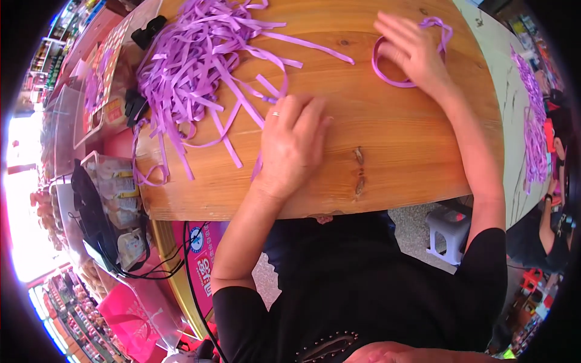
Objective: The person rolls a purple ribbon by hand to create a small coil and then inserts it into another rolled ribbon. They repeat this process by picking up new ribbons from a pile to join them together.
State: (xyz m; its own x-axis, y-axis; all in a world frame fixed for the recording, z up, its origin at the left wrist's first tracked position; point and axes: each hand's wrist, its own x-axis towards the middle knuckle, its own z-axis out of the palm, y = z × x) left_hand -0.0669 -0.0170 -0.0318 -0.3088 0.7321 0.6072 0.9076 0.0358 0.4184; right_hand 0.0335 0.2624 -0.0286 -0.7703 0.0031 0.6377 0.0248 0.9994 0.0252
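Left hand (pixel 292 142): we see it palm down on the wooden surface (pixel 399 163), fingers together and curled a little, a ring on 1 finger. Its grip presses on a purple strip (pixel 257 164) that runs out from under the palm toward the near edge; whether the fingers pinch it we cannot tell. Its fingertips (pixel 289 104) touch the near fringe of the ribbon pile (pixel 187 66).

Right hand (pixel 411 51): it lies flat on the far right of the surface, fingers spread loosely, resting on a ribbon loop (pixel 387 77). The grip is not closed; the loop curves around and beneath the hand, with 1 small fold showing beyond the knuckles.

Ribbon: flat, narrow, lilac-purple strips, slightly glossy. The pile is a loose tangle at the far left of the surface, with many ends trailing toward us and some hanging over the left edge. 1 long strip reaches right from the pile toward the middle.

Edges and room: the near edge curves just below the left wrist. Between the 2 hands the wood is bare, with dark knots showing. Black clips (pixel 148 30) sit at the left rim beside the pile. Right of the surface, more purple strips (pixel 532 127) lie on a pale table (pixel 505 78), and a white stool (pixel 448 233) stands on the floor below.
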